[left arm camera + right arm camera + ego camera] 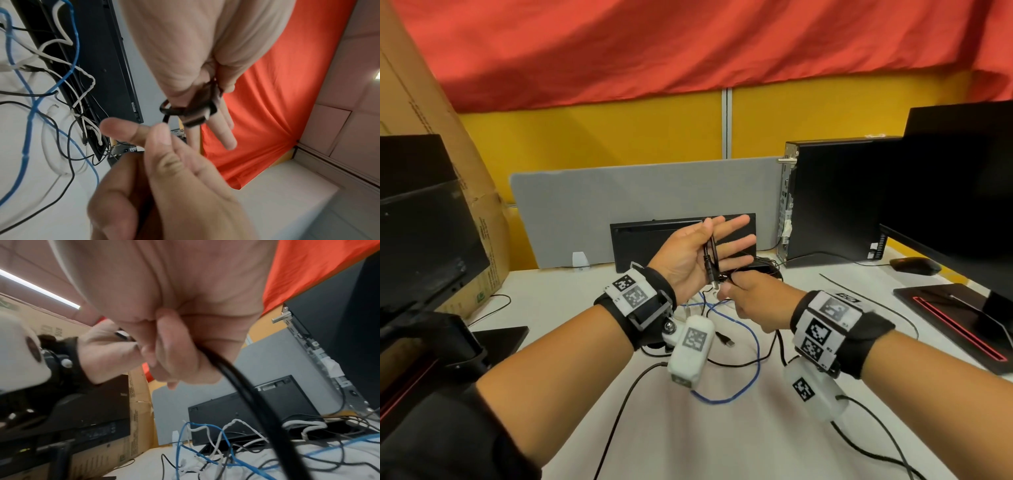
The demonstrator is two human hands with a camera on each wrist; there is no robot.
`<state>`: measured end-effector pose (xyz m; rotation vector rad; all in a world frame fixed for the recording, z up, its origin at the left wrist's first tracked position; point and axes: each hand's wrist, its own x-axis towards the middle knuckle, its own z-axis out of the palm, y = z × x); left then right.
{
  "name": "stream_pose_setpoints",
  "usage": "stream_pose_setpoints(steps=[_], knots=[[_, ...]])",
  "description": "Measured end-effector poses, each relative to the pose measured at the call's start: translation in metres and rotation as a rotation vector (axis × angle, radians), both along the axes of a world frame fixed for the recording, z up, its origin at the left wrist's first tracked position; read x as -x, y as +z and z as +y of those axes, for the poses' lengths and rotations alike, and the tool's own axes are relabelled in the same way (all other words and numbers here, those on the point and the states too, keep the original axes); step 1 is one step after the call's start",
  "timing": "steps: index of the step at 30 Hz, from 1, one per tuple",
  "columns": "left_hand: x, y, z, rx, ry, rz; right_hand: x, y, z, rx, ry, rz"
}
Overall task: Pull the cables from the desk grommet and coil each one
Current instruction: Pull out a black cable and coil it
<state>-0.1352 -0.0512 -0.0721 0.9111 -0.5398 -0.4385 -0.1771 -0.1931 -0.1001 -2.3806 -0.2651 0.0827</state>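
A thin black cable [710, 255] lies in short loops across my raised left hand [702, 250]. The palm faces up with the fingers straight, and the thumb pins the loops. Its plug [197, 112] hangs at the heel of the palm. Just below, my right hand [746, 298] pinches the same cable [236, 374] between thumb and fingers, and the rest trails down to the desk. Behind the hands a black cable-box lid [654, 236] stands open at the desk's back edge. A blue cable [753, 346] and white cables [61, 42] spill from there across the white desk [722, 428].
A loose black USB lead [724, 339] lies between my wrists. A PC tower [835, 202], a monitor [955, 192] on its base [955, 318] and a mouse [914, 265] fill the right. A second monitor [424, 219] and a cardboard box [431, 113] stand left, a grey divider [592, 202] behind.
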Motion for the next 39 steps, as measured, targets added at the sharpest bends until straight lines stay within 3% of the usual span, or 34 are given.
stream_pose_setpoints(steps=[4,11,15,18,21,28,34,39], knots=[[-0.004,-0.004,0.002,-0.084,0.087,-0.071,0.014,0.02,0.003,0.086,0.077,0.119],[0.0,0.003,0.011,-0.241,0.028,-0.163,0.022,0.05,-0.005,0.094,0.073,0.067],[0.0,0.006,0.016,-0.322,0.037,-0.201,0.022,0.058,-0.012,0.056,0.055,-0.046],[0.001,0.004,0.016,-0.483,0.052,-0.264,0.019,0.064,-0.017,0.055,0.053,-0.176],[0.005,0.002,0.018,-0.564,-0.018,-0.251,0.014,0.072,-0.024,0.039,0.034,-0.295],[0.014,0.003,0.015,-0.404,-0.177,-0.176,-0.001,0.072,-0.036,-0.099,-0.016,-0.524],[0.014,0.005,0.015,-0.277,-0.338,-0.025,-0.011,0.055,-0.039,-0.263,-0.047,-0.541],[0.012,0.0,0.017,-0.213,-0.374,0.002,-0.018,0.038,-0.038,-0.238,-0.113,-0.46]])
